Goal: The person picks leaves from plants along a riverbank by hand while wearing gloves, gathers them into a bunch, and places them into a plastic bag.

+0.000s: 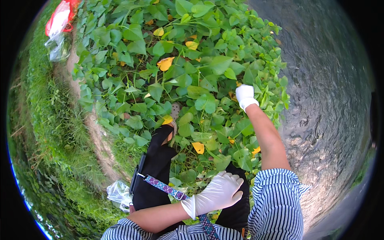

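White gloves cover both hands. My right hand (pixel 245 93) reaches out among heart-shaped green leaves at the right part of the leafy vines (pixel 207 103), beside the water; its fingers are largely hidden, and what they hold cannot be seen. Close to my body, my left hand (pixel 220 192) hangs over my dark-trousered leg, fingers loosely curled, with nothing visible in it. Yellow leaves are scattered among the green ones, one of them (pixel 198 147) just above my left hand.
Water (pixel 324 90) borders the vines on the right. A narrow dirt path (pixel 100 144) and grass run along the left. A red and clear plastic bag (pixel 60 21) lies at the upper left, another clear bag (pixel 118 193) beside my leg. A patterned strap (pixel 162 185) crosses my lap.
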Action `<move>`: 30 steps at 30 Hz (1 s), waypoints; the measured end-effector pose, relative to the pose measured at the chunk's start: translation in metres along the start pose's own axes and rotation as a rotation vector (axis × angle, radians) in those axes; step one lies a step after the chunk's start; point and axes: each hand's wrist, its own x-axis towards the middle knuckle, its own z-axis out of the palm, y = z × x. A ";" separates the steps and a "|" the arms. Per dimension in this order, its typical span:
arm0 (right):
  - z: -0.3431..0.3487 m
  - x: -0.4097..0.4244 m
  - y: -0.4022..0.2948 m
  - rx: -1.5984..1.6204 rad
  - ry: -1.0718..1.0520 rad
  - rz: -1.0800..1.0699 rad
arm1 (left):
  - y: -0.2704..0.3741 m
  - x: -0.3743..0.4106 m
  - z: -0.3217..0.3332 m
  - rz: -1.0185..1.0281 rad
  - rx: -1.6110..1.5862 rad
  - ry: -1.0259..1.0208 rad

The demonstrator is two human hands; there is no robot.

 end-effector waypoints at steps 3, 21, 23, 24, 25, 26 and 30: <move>-0.020 -0.019 0.001 0.486 0.064 0.268 | -0.002 -0.005 0.001 -0.072 -0.012 -0.179; -0.036 -0.125 0.121 0.792 0.144 0.299 | -0.004 -0.017 0.000 -0.052 -0.133 -0.264; -0.038 -0.154 0.100 0.656 -0.155 0.205 | -0.004 -0.013 -0.004 -0.072 -0.189 -0.275; -0.028 -0.168 0.092 0.667 -0.204 0.211 | -0.002 -0.011 -0.005 -0.064 -0.184 -0.277; -0.010 -0.182 0.083 0.679 -0.254 0.217 | -0.002 -0.009 -0.007 -0.058 -0.179 -0.281; 0.006 -0.194 0.073 0.695 -0.284 0.223 | -0.004 -0.007 -0.008 -0.054 -0.195 -0.281; 0.027 -0.236 0.027 0.809 -0.185 0.229 | -0.020 0.001 -0.045 -0.117 0.002 -0.182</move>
